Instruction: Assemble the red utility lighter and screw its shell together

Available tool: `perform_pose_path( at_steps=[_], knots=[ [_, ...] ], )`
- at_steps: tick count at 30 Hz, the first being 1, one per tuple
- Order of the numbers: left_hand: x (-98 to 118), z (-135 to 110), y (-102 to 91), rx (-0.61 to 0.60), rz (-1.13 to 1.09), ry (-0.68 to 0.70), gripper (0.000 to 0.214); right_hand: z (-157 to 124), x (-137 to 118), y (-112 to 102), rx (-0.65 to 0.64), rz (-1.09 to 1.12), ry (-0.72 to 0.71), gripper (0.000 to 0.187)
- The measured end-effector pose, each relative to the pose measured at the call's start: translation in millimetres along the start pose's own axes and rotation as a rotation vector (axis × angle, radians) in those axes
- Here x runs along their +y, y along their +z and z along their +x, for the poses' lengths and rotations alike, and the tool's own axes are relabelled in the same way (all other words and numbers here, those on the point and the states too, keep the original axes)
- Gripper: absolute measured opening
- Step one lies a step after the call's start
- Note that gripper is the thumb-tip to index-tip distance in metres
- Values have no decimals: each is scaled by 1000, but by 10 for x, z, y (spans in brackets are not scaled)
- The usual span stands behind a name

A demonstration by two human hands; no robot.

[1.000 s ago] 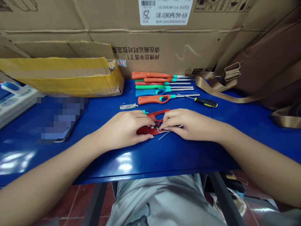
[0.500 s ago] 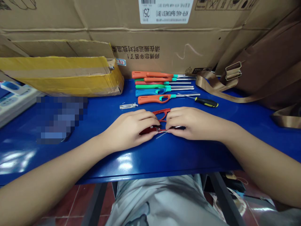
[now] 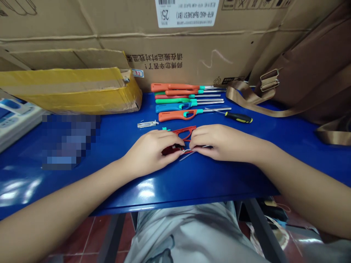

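Note:
A red plastic lighter shell (image 3: 186, 133) lies open on the blue table (image 3: 109, 146), mostly covered by my hands. My left hand (image 3: 153, 151) is curled over its left part, fingers closed on it. My right hand (image 3: 219, 140) pinches small metal parts at the shell's right end, where a thin metal tube (image 3: 188, 156) sticks out below the fingers. A small teal piece (image 3: 164, 129) rests just left of the shell's top edge.
Several finished long-nosed lighters (image 3: 181, 102) in orange, green and blue lie in a row behind. A black and yellow screwdriver (image 3: 237, 117) and a small clear part (image 3: 147, 124) lie nearby. A yellow taped box (image 3: 71, 89) sits left, cardboard cartons (image 3: 192, 47) behind, a brown bag (image 3: 307, 73) right.
Both hands stay on the red shell with only small finger shifts. The view has drifted slightly, so everything sits a little further left.

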State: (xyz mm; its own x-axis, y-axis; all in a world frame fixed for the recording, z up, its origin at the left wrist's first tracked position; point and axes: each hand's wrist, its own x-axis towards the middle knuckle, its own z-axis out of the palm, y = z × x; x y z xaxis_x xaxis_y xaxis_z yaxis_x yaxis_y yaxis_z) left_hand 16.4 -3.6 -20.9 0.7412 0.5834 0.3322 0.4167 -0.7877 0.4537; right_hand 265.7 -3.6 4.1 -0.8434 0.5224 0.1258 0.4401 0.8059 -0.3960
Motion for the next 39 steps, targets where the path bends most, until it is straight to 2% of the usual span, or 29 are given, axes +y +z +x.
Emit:
perform_pose_path(
  at_steps=[8,16,29,34,39],
  knots=[
    [2,7,21,35,-70,60,14,-7,15,-6,-17,53,10,25],
    [-1,-8,-10,-2,-14,89,15,-2,7,-1,-21,58,17,22],
    [6,6,16,69,-75,35,11,3,-11,14,-27,82,65,17],
    [6,2,15,61,-73,36,12,2,-10,19,-6,73,59,22],
    [-16,-15,-8,26,-12,97,13,8,6,24,-9,74,78,20]
  ],
)
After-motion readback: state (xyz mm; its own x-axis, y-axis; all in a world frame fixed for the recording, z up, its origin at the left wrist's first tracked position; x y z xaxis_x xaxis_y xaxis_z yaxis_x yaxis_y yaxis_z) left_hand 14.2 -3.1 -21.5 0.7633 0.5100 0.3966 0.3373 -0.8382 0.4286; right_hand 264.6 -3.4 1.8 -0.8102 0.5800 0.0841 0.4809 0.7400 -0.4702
